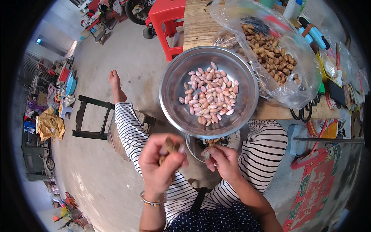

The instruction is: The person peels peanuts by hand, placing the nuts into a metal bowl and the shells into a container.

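My left hand (161, 166) is curled around peanuts in the shell (171, 145); motion blurs it, and how many it holds I cannot tell. Between the thumb and fingers of my right hand (224, 162) is a piece of peanut shell (206, 154). Just beyond both hands sits a steel bowl (243, 116), its bottom covered with shelled pink peanut kernels (213, 92). Under the bowl's near rim, a bucket (189, 148) with discarded shells (214, 142) shows partly between my knees. Unshelled peanuts (269, 55) fill a clear plastic bag (304, 90) to the bowl's right.
The bowl and bag rest on a wooden table (200, 23). Black-handled scissors (304, 113) lie at its right near edge. A red plastic stool (168, 14) stands beyond the bowl at left. On the concrete floor to my left is a dark wooden stool (82, 116).
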Available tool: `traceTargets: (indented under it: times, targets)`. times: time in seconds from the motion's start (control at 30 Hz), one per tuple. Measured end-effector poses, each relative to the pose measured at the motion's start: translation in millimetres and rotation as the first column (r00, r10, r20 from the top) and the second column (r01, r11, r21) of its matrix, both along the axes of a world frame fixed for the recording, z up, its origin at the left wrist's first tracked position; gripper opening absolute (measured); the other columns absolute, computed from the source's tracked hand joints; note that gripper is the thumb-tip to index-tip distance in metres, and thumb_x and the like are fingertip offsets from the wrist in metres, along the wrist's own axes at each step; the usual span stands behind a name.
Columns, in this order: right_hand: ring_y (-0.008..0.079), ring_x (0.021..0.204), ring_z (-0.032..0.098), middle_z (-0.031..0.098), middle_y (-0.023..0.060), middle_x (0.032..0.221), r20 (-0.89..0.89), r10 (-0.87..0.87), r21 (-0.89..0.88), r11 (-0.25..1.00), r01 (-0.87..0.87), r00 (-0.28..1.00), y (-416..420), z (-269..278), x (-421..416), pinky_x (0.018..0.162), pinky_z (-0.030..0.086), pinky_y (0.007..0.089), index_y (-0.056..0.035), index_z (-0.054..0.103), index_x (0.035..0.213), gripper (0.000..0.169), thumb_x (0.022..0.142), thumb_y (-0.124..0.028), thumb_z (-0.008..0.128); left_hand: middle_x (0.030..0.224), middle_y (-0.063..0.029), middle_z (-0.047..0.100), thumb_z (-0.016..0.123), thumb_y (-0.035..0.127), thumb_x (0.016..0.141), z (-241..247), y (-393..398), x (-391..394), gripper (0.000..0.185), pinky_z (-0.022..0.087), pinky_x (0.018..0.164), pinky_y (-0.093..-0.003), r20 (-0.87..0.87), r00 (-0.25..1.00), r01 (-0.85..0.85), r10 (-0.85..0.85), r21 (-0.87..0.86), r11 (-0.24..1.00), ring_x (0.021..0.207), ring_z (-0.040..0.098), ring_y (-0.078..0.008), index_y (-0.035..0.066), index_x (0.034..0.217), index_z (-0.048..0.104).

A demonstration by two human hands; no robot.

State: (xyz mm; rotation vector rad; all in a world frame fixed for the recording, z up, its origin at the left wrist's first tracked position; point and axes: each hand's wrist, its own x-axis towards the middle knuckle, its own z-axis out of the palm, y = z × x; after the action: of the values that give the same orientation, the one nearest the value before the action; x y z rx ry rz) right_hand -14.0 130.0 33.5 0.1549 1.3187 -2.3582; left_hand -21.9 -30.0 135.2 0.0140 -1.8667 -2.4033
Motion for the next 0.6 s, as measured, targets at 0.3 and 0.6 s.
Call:
traceTargets:
  times: [0.3,0.6]
  targets:
    - [0.0034,0.049,0.046,0.059,0.0033,0.065,0.047,-0.031,0.029,0.999,0.029,0.998,7.1,-4.3,2.3,0.043,0.035,0.0182,0.0015,0.061,0.086,0.019,0.092,-0.016,0.054,0.068,0.0008,0.058,0.067,0.003,0.081,13.8,10.2,-40.2,0.025,0.033,0.049,-0.0139,-0.084,0.992,-0.123,0.096,-0.430,0.894,0.058,0.050,-0.0018,-0.002,0.103,0.057]
    - [0.0008,0.060,0.045,0.056,-0.0026,0.068,-0.181,-0.194,0.301,0.922,0.242,0.964,4.1,-3.1,2.2,0.052,0.036,0.0163,0.0013,0.060,0.083,0.015,0.087,-0.013,0.064,0.066,-0.0044,0.057,0.048,0.020,0.095,-66.5,3.8,37.6,0.031,0.031,0.043,-0.0183,0.473,0.880,0.101,-0.043,-0.098,0.990,0.049,0.042,-0.0052,-0.003,0.115,0.056]
